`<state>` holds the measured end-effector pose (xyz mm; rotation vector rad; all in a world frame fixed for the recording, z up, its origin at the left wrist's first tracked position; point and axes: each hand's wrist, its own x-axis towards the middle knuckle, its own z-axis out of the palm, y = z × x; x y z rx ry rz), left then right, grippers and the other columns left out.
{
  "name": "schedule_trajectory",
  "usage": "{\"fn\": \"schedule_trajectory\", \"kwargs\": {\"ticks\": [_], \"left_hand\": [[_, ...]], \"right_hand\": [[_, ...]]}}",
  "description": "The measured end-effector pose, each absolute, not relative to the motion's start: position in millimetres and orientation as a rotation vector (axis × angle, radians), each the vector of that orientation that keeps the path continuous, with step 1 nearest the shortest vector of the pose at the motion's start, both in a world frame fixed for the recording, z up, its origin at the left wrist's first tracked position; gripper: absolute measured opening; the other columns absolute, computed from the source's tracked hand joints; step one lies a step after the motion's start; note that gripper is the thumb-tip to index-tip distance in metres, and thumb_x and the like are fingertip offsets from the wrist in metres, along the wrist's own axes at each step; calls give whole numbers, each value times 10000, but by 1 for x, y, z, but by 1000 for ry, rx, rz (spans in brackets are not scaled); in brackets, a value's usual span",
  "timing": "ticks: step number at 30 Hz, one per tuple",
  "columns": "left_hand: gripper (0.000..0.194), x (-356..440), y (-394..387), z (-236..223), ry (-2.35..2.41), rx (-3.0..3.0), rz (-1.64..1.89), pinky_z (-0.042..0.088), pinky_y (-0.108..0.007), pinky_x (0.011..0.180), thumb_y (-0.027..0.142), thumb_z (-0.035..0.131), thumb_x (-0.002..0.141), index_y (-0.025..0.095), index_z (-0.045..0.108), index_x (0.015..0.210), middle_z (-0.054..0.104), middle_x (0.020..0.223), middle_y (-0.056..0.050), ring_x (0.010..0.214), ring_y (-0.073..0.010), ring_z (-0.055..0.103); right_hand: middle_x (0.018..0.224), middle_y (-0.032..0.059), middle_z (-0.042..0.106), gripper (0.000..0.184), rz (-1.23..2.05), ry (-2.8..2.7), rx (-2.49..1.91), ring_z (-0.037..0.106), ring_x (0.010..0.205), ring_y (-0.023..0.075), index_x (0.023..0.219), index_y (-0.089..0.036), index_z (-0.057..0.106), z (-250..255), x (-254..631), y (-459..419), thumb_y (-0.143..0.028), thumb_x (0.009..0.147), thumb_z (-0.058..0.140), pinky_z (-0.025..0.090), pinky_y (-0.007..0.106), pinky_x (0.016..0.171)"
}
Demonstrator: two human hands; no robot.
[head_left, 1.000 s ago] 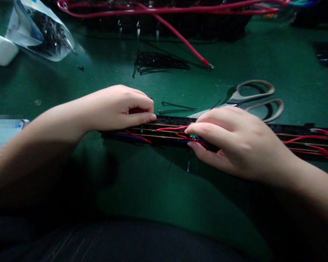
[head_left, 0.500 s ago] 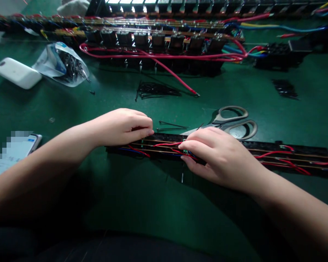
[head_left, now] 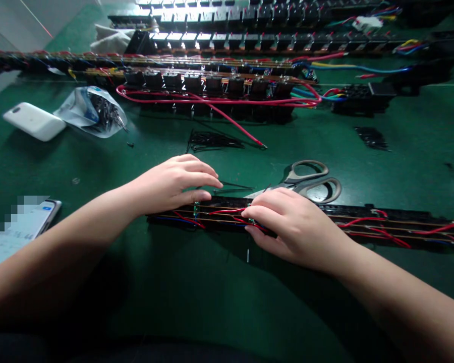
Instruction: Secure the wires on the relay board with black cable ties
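A long black wired strip (head_left: 219, 218) with red and blue wires lies across the green table in front of me. My left hand (head_left: 177, 181) is open over its left end, thumb at the top edge and fingers apart. Thumb and fingers of my right hand (head_left: 287, 222) are closed on the strip further right, hiding part of it and a small green board. A thin tail (head_left: 247, 254), like a cable tie's, sticks out below that hand. Loose cable ties (head_left: 234, 187) lie just behind the strip, beside grey-handled scissors (head_left: 312, 181).
A pile of black cable ties (head_left: 215, 140) and a smaller dark bundle (head_left: 371, 137) lie further back. At the left are a clear bag (head_left: 93, 112), a white device (head_left: 34, 121) and a phone (head_left: 20, 232). Wired assemblies (head_left: 212, 83) with a red cable span the back.
My left hand has lifted slightly and its fingers have spread from the strip. My right hand stays on the strip. The view has tilted up, showing more of the back.
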<state>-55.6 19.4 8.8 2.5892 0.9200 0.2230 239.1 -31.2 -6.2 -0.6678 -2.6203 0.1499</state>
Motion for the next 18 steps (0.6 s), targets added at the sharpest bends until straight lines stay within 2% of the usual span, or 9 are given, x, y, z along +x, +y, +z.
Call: {"fn": "schedule_trajectory", "kwargs": {"ticks": [3, 7, 13, 18], "left_hand": [[586, -55, 17, 10, 818, 2569, 52, 378, -499, 1201, 591, 297, 1088, 288, 657, 1438, 655, 1501, -66, 1424, -298, 550], [695, -54, 17, 11, 831, 2580, -47, 340, -522, 1237, 636, 206, 1082, 249, 630, 1473, 607, 1552, -66, 1507, -317, 484], [724, -53, 17, 9, 847, 2568, -52, 392, -489, 1235, 627, 219, 1083, 174, 642, 1457, 641, 1511, -111, 1445, -309, 557], [632, -57, 18, 17, 1021, 2448, 47, 479, -446, 1195, 590, 296, 1080, 199, 683, 1392, 674, 1457, -108, 1350, -267, 631]], "right_hand": [[929, 87, 744, 137, 152, -2616, -668, 677, 796, 231, 998, -147, 703, -6, 239, -31, -216, 990, 585, 525, 365, 735], [929, 86, 747, 137, 154, -2611, -676, 678, 802, 227, 993, -153, 700, -7, 240, -31, -215, 995, 578, 525, 363, 745], [924, 91, 747, 152, 158, -2616, -684, 679, 802, 224, 977, -154, 704, -6, 239, -31, -214, 995, 566, 520, 358, 744], [917, 95, 745, 158, 186, -2612, -697, 681, 809, 222, 987, -152, 710, -5, 238, -32, -206, 998, 562, 515, 361, 743]]}}
